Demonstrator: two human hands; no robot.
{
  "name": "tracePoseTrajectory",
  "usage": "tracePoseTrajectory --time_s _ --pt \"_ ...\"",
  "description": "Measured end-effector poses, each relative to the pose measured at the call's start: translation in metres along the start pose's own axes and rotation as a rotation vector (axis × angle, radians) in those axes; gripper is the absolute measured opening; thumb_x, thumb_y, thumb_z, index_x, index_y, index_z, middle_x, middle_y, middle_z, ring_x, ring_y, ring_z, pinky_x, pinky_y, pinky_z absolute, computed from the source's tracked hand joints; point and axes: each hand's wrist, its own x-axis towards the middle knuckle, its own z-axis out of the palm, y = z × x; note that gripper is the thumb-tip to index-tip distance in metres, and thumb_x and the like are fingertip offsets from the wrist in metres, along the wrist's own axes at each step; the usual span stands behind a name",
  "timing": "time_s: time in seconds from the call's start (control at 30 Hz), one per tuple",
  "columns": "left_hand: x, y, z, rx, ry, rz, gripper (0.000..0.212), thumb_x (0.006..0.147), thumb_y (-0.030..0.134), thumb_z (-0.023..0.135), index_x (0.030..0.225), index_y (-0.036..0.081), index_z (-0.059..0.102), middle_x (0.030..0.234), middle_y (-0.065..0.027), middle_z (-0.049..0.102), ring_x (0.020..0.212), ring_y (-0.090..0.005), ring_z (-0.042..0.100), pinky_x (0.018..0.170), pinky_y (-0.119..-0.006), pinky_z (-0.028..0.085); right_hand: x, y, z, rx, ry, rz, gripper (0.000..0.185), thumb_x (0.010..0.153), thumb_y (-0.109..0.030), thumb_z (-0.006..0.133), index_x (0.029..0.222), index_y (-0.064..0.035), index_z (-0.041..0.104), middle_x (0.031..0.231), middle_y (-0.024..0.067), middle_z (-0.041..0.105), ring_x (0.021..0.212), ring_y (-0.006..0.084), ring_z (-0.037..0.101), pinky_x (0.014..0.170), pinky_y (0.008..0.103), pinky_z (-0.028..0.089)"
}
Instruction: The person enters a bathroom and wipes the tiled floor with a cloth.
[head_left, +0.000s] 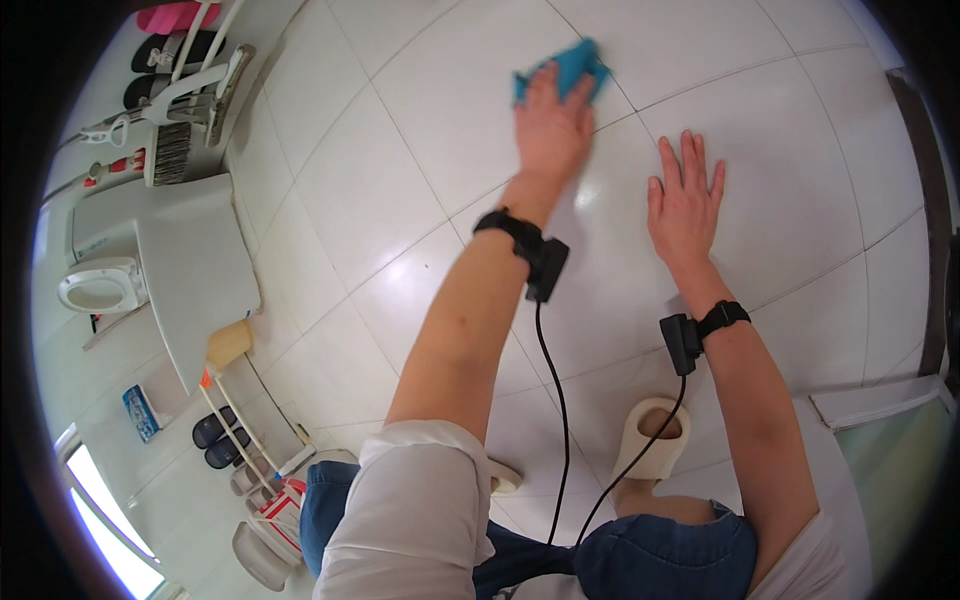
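Note:
A blue cloth (573, 69) lies bunched on the white tiled floor (420, 97), slightly blurred. The fingers of my left hand (553, 129) are over it and press it down, with part of the cloth hidden beneath them. To the right and a little nearer to me, my right hand (685, 199) rests palm down on the tiles, fingers spread and holding nothing. Each wrist wears a black strap with a small black box (679, 343) and a cable that runs back towards my body.
Cream slippers (634, 457) are on my feet. At the left stand a broom (172, 150), a toilet (101, 289), a pale panel (196, 247) and racks with slippers (216, 439). A dark edge (930, 225) bounds the floor at the right, with a white-framed panel (877, 401) below.

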Motion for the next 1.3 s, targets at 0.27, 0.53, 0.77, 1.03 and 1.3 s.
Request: tracePoseTrajectory --time_s 0.27,0.53,0.77,1.03,1.3 --pt "-0.084 -0.122 -0.049 0.195 0.047 -0.467 0.045 0.094 0.024 0.057 0.137 0.013 0.058 0.137 -0.0327 0.047 0.125 -0.0483 0.047 0.101 -0.054 0.043 0.001 -0.003 0.002 -0.007 0.013 0.011 0.053 0.096 -0.026 0.057 0.146 -0.0137 0.045 0.155 0.0104 0.036 0.147 0.0254 0.029 0.121 0.0540 0.017" --pt "-0.125 -0.012 -0.062 -0.045 -0.097 -0.025 0.039 0.089 0.014 0.062 0.128 0.018 0.065 0.146 -0.0215 0.046 0.132 -0.0399 0.045 0.102 -0.054 0.039 -0.005 -0.005 0.004 0.012 0.056 -0.028 0.053 0.095 -0.025 0.058 0.145 -0.0129 0.046 0.155 0.0114 0.037 0.147 0.0257 0.030 0.120 0.0546 0.018" --pt "-0.203 -0.030 -0.099 -0.021 -0.210 -0.079 0.044 0.091 0.015 0.061 0.134 0.019 0.061 0.149 -0.0236 0.042 0.135 -0.0407 0.041 0.106 -0.053 0.036 -0.008 0.008 0.004 -0.033 0.071 -0.019 0.051 0.096 -0.026 0.057 0.144 -0.0121 0.048 0.155 0.0130 0.037 0.148 0.0263 0.029 0.120 0.0564 0.017" --pt "-0.307 -0.023 -0.139 -0.183 -0.822 0.559 0.043 0.089 0.028 0.065 0.131 0.031 0.063 0.153 -0.0083 0.044 0.139 -0.0292 0.043 0.104 -0.055 0.041 -0.008 -0.001 0.001 0.023 0.064 -0.023 0.050 0.097 -0.026 0.056 0.144 -0.0107 0.049 0.154 0.0148 0.038 0.148 0.0272 0.028 0.121 0.0555 0.017" --pt "-0.169 -0.054 -0.081 0.069 0.022 -0.108 0.044 0.085 0.007 0.062 0.129 0.010 0.064 0.138 -0.0306 0.047 0.122 -0.0482 0.049 0.101 -0.055 0.041 -0.021 0.026 -0.018 0.010 0.094 0.170 0.049 0.098 -0.022 0.053 0.144 -0.0086 0.046 0.154 0.0139 0.039 0.149 0.0302 0.027 0.120 0.0599 0.013"
